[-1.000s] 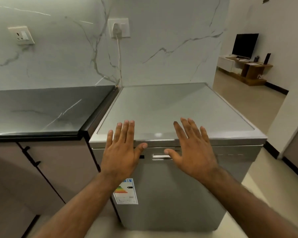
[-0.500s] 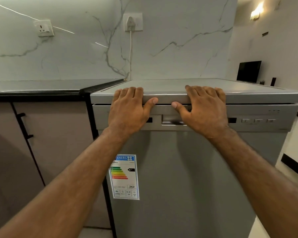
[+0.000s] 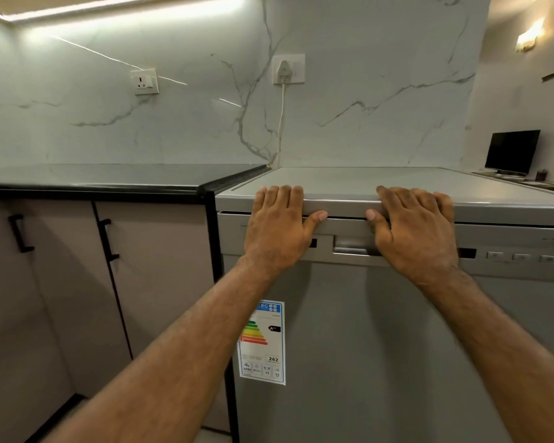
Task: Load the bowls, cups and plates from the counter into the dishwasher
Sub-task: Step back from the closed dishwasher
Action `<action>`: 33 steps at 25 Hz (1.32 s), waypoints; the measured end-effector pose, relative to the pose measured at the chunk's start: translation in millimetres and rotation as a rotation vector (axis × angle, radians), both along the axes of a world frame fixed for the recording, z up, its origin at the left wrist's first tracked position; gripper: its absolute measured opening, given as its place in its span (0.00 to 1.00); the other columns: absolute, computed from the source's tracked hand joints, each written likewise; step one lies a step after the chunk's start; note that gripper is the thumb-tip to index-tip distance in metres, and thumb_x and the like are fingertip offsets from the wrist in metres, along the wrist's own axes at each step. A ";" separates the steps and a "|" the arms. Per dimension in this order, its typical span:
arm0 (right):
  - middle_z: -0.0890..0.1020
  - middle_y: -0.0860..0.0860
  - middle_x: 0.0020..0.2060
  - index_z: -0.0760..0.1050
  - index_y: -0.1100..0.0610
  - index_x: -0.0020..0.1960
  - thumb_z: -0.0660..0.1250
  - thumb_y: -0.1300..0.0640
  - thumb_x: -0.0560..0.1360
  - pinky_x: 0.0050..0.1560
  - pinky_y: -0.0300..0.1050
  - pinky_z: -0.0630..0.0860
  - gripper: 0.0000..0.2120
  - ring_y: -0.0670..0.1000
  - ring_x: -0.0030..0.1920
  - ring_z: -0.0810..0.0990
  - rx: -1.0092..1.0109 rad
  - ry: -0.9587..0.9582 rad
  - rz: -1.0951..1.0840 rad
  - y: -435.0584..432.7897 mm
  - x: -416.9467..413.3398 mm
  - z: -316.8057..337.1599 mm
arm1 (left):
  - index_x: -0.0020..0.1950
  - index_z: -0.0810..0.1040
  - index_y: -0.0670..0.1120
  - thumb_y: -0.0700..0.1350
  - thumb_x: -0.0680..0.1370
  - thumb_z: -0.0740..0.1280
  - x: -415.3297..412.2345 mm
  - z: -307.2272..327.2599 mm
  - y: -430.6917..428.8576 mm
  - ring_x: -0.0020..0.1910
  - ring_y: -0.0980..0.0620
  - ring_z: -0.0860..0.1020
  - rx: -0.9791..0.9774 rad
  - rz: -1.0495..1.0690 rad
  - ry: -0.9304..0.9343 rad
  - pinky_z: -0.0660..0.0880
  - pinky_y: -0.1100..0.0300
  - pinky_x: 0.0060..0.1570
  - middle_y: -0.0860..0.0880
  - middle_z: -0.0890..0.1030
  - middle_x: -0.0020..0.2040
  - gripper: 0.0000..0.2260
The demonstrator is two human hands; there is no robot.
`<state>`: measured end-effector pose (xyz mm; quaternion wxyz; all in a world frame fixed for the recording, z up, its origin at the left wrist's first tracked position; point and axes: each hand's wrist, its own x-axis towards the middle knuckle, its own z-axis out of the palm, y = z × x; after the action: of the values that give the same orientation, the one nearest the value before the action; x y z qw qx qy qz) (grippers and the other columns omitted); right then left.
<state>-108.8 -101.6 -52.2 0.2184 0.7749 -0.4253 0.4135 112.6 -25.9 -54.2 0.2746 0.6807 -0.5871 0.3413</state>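
- Head view: the dishwasher (image 3: 365,346) is seen closed, standing against the right end of the dark counter (image 3: 93,180). No bowls, cups or plates are shown on the stretch in view.
- The left hand (image 3: 279,228) and right hand (image 3: 416,231) are laid over the front edge of the machine's top. The fingers are pressed side by side and flat on it, the thumbs are stretched toward each other along the seam above the door, and nothing is pinched.
- Opening the door is judged to be the step in hand; loading is not yet begun.
- The recessed handle (image 3: 354,246) between the hands is best used: fingers hooked in, the door drawn outward, then lowered slowly and supported until level.
- The buttons (image 3: 522,257) are best left untouched.
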 end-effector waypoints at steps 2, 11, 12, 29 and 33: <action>0.79 0.50 0.64 0.71 0.52 0.71 0.52 0.40 0.80 0.69 0.60 0.62 0.26 0.57 0.64 0.74 0.003 0.013 0.003 0.0 -1.1 0.1 | 0.71 0.70 0.47 0.66 0.83 0.55 4.5 -0.9 6.6 0.71 0.44 0.70 -0.006 -0.056 0.013 0.58 0.44 0.79 0.46 0.73 0.69 0.27; 0.78 0.52 0.65 0.70 0.53 0.71 0.52 0.41 0.79 0.71 0.61 0.60 0.27 0.58 0.66 0.72 0.032 0.016 -0.013 -1.2 1.2 -1.0 | 0.82 0.59 0.52 0.56 0.81 0.66 49.0 -114.7 78.1 0.77 0.39 0.66 -0.052 0.042 0.416 0.81 0.42 0.59 0.49 0.50 0.84 0.32; 0.77 0.51 0.65 0.70 0.53 0.71 0.52 0.41 0.79 0.72 0.61 0.60 0.26 0.58 0.66 0.72 0.032 0.016 -0.014 -1.5 1.0 -0.9 | 0.83 0.55 0.55 0.56 0.81 0.67 52.0 -124.6 79.3 0.78 0.39 0.66 -0.011 0.034 0.429 0.82 0.43 0.58 0.50 0.46 0.85 0.34; 0.76 0.53 0.66 0.69 0.53 0.72 0.52 0.41 0.80 0.72 0.62 0.58 0.26 0.59 0.67 0.71 0.011 0.014 -0.005 -5.9 2.2 -4.5 | 0.83 0.43 0.62 0.54 0.83 0.64 39.6 -120.3 63.4 0.80 0.35 0.59 0.052 0.081 0.369 0.83 0.44 0.55 0.45 0.41 0.83 0.36; 0.76 0.53 0.66 0.68 0.53 0.72 0.52 0.41 0.80 0.72 0.63 0.58 0.26 0.59 0.67 0.70 0.017 0.014 0.000 -6.2 2.0 -4.5 | 0.82 0.37 0.63 0.56 0.81 0.67 38.1 -120.3 65.3 0.81 0.36 0.58 0.091 0.093 0.394 0.82 0.44 0.56 0.46 0.39 0.83 0.42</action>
<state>-106.8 -107.8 -56.6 0.2147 0.7795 -0.4274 0.4045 150.7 39.4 -174.5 0.3369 0.7725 -0.5048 0.1870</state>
